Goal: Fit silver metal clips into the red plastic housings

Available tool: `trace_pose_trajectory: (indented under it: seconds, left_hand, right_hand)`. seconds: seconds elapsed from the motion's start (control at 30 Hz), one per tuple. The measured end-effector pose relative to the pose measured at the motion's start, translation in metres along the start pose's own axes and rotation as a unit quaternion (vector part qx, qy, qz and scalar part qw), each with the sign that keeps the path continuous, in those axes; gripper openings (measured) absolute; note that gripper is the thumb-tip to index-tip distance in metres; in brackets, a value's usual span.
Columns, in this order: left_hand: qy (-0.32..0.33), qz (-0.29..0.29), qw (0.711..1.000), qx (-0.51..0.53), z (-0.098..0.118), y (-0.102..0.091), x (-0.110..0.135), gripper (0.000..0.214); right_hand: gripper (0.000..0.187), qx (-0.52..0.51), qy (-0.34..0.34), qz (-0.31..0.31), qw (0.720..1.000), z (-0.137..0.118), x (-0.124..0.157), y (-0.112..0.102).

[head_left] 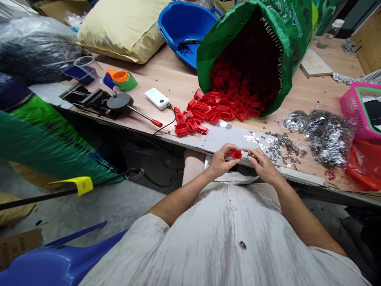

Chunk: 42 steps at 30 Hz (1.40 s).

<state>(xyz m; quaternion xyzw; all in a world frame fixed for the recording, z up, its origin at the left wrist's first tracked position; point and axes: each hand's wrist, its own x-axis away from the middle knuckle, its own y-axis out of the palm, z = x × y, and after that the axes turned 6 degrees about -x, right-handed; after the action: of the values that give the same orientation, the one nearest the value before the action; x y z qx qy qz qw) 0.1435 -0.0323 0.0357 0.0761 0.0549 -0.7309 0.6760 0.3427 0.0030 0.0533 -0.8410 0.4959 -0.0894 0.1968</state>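
My left hand [220, 162] grips a small red plastic housing [235, 154] above the table's front edge. Close on its right, my right hand [261, 163] pinches a small metal piece [249, 152], its tip pointing toward the housing; whether the two touch I cannot tell. Behind my hands lies a heap of similar red plastic housings [212, 108], spilling from a green sack [205, 65] that rests on its side. Small flat metal parts [275, 143] are scattered to the right of my right hand on a grey sheet [217, 141] and the bare wood.
A black hand press [101, 101] with a red-tipped lever and a white power bank [157, 98] sit left. Behind stand a blue basin [190, 24] and a stuffed tan sack [122, 29]. Bagged metal parts [326, 135] and a pink basket [354, 105] lie right.
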Motion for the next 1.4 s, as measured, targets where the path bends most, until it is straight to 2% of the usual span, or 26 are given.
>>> trace_pose_trajectory:
  seconds: [0.1, 0.17, 0.33, 0.53, 0.83, 1.2, 1.3, 1.4]
  left_hand:
    - [0.005, -0.01, 0.993, -0.121, -0.004, -0.012, -0.01, 0.033]
    - [-0.001, -0.033, 0.985, -0.167, -0.005, -0.018, -0.016, 0.033]
    - [0.029, -0.087, 0.974, -0.205, -0.007, -0.024, -0.026, 0.039]
    - [0.025, -0.114, 0.962, -0.248, -0.011, -0.028, -0.031, 0.038]
    - [0.021, -0.125, 0.957, -0.26, -0.01, -0.03, -0.035, 0.031]
    - [0.023, -0.115, 0.96, -0.256, -0.013, -0.028, -0.033, 0.029]
    - [0.016, -0.117, 0.958, -0.26, -0.011, -0.027, -0.031, 0.029]
    - [-0.002, -0.101, 0.964, -0.245, -0.008, -0.027, -0.026, 0.029]
  right_hand:
    - [0.034, 0.076, -0.016, 0.015, 0.997, 0.003, 0.0, 0.002]
    - [0.031, 0.108, -0.019, 0.011, 0.994, 0.003, 0.0, 0.003]
    - [0.023, 0.147, -0.031, 0.01, 0.989, 0.0, -0.005, 0.006]
    - [0.022, 0.16, -0.038, -0.013, 0.986, 0.002, -0.009, 0.004]
    - [0.02, 0.193, -0.03, -0.016, 0.981, 0.005, -0.009, 0.008]
    - [0.018, 0.244, 0.025, 0.004, 0.969, -0.008, -0.014, 0.025]
    - [0.017, 0.226, 0.033, -0.016, 0.974, -0.009, -0.013, 0.021]
    - [0.02, 0.171, 0.009, -0.021, 0.985, -0.01, -0.008, 0.013]
